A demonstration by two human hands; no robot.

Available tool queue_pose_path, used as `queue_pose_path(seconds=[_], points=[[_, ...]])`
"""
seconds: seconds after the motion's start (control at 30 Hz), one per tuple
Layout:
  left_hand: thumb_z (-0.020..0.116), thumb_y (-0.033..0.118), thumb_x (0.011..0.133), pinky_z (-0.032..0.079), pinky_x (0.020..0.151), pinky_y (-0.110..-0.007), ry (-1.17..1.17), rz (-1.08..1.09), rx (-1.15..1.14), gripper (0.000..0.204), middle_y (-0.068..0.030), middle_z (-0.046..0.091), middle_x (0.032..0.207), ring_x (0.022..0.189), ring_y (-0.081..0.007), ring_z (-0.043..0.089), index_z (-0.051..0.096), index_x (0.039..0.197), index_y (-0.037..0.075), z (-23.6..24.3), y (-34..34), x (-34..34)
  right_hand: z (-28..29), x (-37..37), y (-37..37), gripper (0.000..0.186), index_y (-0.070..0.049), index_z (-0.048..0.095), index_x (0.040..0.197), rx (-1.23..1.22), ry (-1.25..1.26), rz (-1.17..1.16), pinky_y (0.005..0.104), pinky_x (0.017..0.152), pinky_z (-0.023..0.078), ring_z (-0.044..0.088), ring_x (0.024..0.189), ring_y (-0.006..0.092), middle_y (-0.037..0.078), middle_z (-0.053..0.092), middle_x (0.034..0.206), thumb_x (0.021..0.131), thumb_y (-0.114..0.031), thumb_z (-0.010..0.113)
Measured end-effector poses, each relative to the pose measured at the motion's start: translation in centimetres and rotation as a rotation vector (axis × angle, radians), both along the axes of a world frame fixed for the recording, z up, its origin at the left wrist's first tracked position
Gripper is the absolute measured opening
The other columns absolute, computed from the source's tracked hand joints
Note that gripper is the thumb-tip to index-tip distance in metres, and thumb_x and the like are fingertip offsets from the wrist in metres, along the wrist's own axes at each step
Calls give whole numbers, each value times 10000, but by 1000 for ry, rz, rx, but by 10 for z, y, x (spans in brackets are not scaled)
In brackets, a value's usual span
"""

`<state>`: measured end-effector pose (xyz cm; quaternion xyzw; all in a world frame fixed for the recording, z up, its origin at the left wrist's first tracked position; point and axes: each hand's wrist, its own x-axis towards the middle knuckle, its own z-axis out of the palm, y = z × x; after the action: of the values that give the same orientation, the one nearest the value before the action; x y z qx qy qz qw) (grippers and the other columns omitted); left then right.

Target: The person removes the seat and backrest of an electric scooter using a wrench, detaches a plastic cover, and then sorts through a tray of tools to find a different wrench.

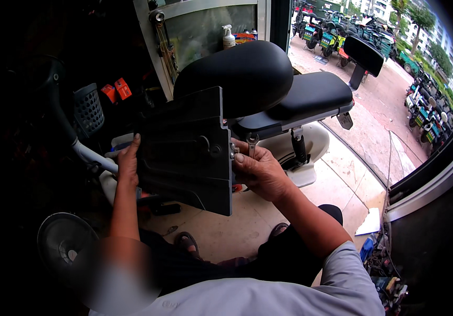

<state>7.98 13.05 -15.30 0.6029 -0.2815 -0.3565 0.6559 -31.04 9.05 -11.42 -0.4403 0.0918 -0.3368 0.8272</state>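
A black moulded plastic panel (179, 152) is held up in front of me, tilted, with its broad face toward me. My left hand (128, 160) grips its left edge, thumb on the near face. At the right edge, small metal bolts (233, 150) stick out, and the fingertips of my right hand (260, 171) touch them. An open-end wrench (252, 141) stands up out of the same hand, its jaw above the fingers and its lower part hidden. Just behind the panel is an electric scooter with a black seat (237, 71).
A rear seat pad (310, 95) and backrest (363, 55) extend toward the doorway. A grey basket (88, 110) and orange boxes (117, 89) are at the left. A round black speaker-like object (66, 239) is on the lower left. Cables and tools (389, 274) lie lower right; parked scooters (337, 34) stand outside.
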Motion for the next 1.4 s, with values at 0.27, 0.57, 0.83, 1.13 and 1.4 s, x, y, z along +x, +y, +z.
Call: queue_pose_path(seconds=[0.27,0.57,0.83,1.13,1.4], points=[[767,418,947,569,931,-329,132,-67,-8,517,-127,757,1107,1011,-213,719,702,1204,-26,-5,0,2,11,4,11,551,-37,521,1489,17,79,-80,171,609,419,529,702,19,-24,683,1026,1001,-212,706],[618,535,1012,521,1028,-374,42,63,113,638,-174,683,1298,1163,-274,671,617,1363,1,-2,2,-7,-1,6,15,423,-38,647,1367,-105,176,-61,182,597,414,554,707,31,18,726,1090,973,-161,739],[530,516,1059,427,1133,-397,388,178,-260,633,-131,540,1461,1327,-277,534,469,1504,69,-22,-6,20,3,12,21,401,-67,679,1347,-293,278,-35,212,635,467,557,708,43,6,725,987,977,-208,743],[484,536,1060,437,1131,-418,342,386,-188,651,-149,591,1428,1286,-305,571,494,1480,38,-22,-3,22,5,19,28,593,-35,623,1406,-228,443,-116,256,774,514,600,851,79,37,689,1016,907,-293,814],[534,595,1030,483,1034,-380,171,519,-206,701,-143,660,1332,1169,-259,631,581,1405,5,-35,-12,26,-21,34,30,444,48,657,1250,-238,481,-301,286,916,531,654,975,123,69,720,1100,854,-76,814]])
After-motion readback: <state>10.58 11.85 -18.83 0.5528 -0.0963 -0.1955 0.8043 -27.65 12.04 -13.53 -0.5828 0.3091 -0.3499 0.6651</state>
